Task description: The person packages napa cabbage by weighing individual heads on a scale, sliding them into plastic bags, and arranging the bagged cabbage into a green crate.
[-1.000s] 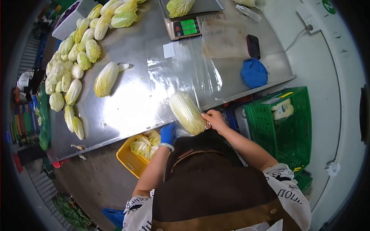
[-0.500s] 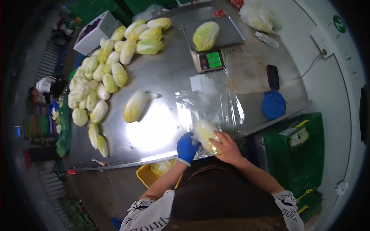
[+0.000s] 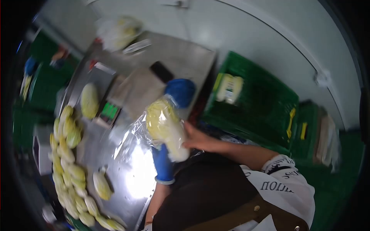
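Entry: film-wrapped cabbage, held up over the near table edge.
I log, near to far: blue-gloved left hand point(image 3: 163, 164) under the pale yellow-green napa cabbage in clear film point(image 3: 165, 125), fingers hidden, grip unreadable; bare right hand point(image 3: 197, 139), fingers pressed together on its white base. Long axis tilted, leafy end pointing away, up-left. Beyond: green plastic crate point(image 3: 266, 111) holding one wrapped pale pack point(image 3: 229, 87).
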The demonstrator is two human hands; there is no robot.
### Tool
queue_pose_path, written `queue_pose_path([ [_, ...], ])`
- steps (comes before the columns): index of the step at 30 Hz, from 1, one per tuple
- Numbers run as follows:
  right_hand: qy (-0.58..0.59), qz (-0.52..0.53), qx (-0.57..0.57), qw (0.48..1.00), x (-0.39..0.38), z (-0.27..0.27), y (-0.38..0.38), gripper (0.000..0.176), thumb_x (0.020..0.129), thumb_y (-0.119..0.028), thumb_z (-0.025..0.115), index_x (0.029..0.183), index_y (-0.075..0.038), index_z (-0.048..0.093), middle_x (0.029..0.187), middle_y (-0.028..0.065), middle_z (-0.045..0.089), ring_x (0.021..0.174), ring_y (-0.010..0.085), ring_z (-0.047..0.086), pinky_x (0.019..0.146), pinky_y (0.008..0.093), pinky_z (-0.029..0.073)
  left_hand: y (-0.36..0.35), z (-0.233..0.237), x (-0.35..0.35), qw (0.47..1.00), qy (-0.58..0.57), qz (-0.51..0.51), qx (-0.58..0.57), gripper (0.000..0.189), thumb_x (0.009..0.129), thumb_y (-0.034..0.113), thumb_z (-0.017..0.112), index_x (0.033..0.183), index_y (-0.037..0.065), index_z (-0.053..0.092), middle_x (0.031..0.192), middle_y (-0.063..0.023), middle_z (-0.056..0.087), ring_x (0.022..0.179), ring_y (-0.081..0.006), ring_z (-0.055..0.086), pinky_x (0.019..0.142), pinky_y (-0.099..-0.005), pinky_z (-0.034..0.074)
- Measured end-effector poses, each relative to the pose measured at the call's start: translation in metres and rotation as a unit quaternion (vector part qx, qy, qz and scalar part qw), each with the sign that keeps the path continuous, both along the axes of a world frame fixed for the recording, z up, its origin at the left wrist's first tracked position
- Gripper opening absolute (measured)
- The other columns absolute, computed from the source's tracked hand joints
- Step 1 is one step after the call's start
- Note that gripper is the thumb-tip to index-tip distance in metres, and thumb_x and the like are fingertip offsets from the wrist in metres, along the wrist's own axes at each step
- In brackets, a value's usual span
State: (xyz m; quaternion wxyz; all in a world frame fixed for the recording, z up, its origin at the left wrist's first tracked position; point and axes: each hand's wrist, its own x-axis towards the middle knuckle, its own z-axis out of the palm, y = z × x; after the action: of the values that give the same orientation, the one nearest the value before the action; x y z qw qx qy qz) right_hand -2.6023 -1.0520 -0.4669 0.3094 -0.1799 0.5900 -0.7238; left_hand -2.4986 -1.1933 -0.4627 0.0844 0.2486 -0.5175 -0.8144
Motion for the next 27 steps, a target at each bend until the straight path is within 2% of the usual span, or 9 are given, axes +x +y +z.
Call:
queue_pose_path([
  [1, 0.092, -0.055, 0.006, 0.994, 0.001, -0.008, 0.01, 0.09, 0.074, -0.02, 0.075, 0.143, -0.004, 0.02, 0.135, 0.0165, 0.04, 0.122, 0.0237, 0.042, 0.098, 0.0369, 0.039, 0.016, -0.004, -0.014, 0.998, -0.015, -0.055, -0.011, 0.057, 0.09, 0.013, 0.054, 0.138, -0.002, 0.028, 0.127, -0.0144, 0.048, 0.111, -0.0213, 0.052, 0.091, -0.0317, 0.044],
  [5, -0.189, -0.239, -0.082, 0.949, -0.05, -0.028, 0.128, 0.067, 0.072, -0.012, 0.071, 0.13, -0.001, 0.04, 0.115, 0.0134, 0.057, 0.102, 0.0228, 0.059, 0.087, 0.0357, 0.048, 0.054, 0.004, -0.063, 0.955, 0.089, -0.238, -0.153, 0.079, 0.084, 0.007, 0.058, 0.148, 0.004, 0.012, 0.148, -0.0162, 0.023, 0.135, -0.0266, 0.027, 0.109, -0.0373, 0.023],
  [10, -0.064, -0.53, 0.074, 0.842, -0.113, -0.114, 0.279, 0.06, 0.074, -0.013, 0.072, 0.126, -0.001, 0.044, 0.111, 0.0131, 0.058, 0.095, 0.023, 0.06, 0.082, 0.0353, 0.049, 0.034, -0.011, -0.071, 0.981, -0.094, -0.148, -0.084, 0.04, 0.093, 0.012, 0.049, 0.131, 0.001, 0.047, 0.105, -0.0136, 0.064, 0.097, -0.0199, 0.061, 0.091, -0.0304, 0.045],
  [16, -0.19, -0.409, 0.003, 0.892, -0.157, -0.194, 0.301, 0.063, 0.085, -0.038, 0.064, 0.133, -0.003, 0.041, 0.122, 0.0119, 0.055, 0.11, 0.0241, 0.055, 0.093, 0.0377, 0.044, -0.013, -0.098, 0.018, 0.964, -0.194, -0.091, -0.159, 0.03, 0.093, 0.015, 0.049, 0.118, 0.0, 0.057, 0.1, -0.011, 0.066, 0.09, -0.0173, 0.062, 0.083, -0.0287, 0.048],
  [17, -0.203, -0.377, 0.066, 0.901, -0.163, -0.215, 0.305, 0.066, 0.085, -0.043, 0.063, 0.133, -0.003, 0.041, 0.125, 0.012, 0.053, 0.112, 0.0233, 0.054, 0.095, 0.0366, 0.042, -0.012, -0.086, 0.024, 0.969, -0.24, -0.053, -0.032, 0.029, 0.093, 0.015, 0.05, 0.117, 0.001, 0.058, 0.1, -0.0108, 0.066, 0.09, -0.0171, 0.062, 0.083, -0.0283, 0.047],
  [19, -0.143, -0.303, 0.231, 0.913, -0.178, -0.239, 0.321, 0.069, 0.087, -0.049, 0.058, 0.129, 0.005, 0.047, 0.127, 0.0129, 0.052, 0.111, 0.0239, 0.052, 0.095, 0.0348, 0.041, -0.019, -0.128, 0.063, 0.947, -0.232, -0.097, -0.199, 0.028, 0.093, 0.016, 0.051, 0.115, 0.0, 0.059, 0.1, -0.0103, 0.066, 0.091, -0.0169, 0.062, 0.084, -0.0279, 0.046],
  [22, -0.051, -0.094, 0.722, 0.684, -0.21, -0.193, 0.333, 0.059, 0.078, -0.052, 0.064, 0.108, -0.001, 0.065, 0.105, 0.025, 0.062, 0.093, 0.037, 0.063, 0.081, 0.0415, 0.048, -0.031, -0.145, 0.086, 0.949, -0.28, -0.01, -0.146, 0.027, 0.09, 0.017, 0.056, 0.11, -0.001, 0.062, 0.098, -0.0089, 0.066, 0.09, -0.0172, 0.062, 0.083, -0.0285, 0.047],
  [24, 0.237, -0.14, 0.748, 0.604, -0.204, -0.128, 0.283, 0.032, 0.082, -0.029, 0.063, 0.099, -0.003, 0.065, 0.09, 0.017, 0.066, 0.079, 0.0327, 0.065, 0.072, 0.0401, 0.05, -0.036, -0.157, 0.097, 0.954, -0.269, 0.049, -0.122, 0.027, 0.088, 0.016, 0.059, 0.107, -0.001, 0.063, 0.098, -0.0088, 0.067, 0.088, -0.0177, 0.062, 0.081, -0.0295, 0.048],
  [27, 0.371, -0.223, 0.376, 0.819, -0.19, -0.038, 0.144, 0.013, 0.084, -0.005, 0.058, 0.096, -0.002, 0.063, 0.087, 0.0125, 0.065, 0.079, 0.0247, 0.064, 0.072, 0.0333, 0.05, -0.046, -0.143, 0.105, 0.962, -0.255, 0.086, -0.05, 0.026, 0.09, 0.015, 0.055, 0.11, 0.0, 0.062, 0.097, -0.0097, 0.066, 0.086, -0.0162, 0.062, 0.078, -0.0278, 0.049],
])
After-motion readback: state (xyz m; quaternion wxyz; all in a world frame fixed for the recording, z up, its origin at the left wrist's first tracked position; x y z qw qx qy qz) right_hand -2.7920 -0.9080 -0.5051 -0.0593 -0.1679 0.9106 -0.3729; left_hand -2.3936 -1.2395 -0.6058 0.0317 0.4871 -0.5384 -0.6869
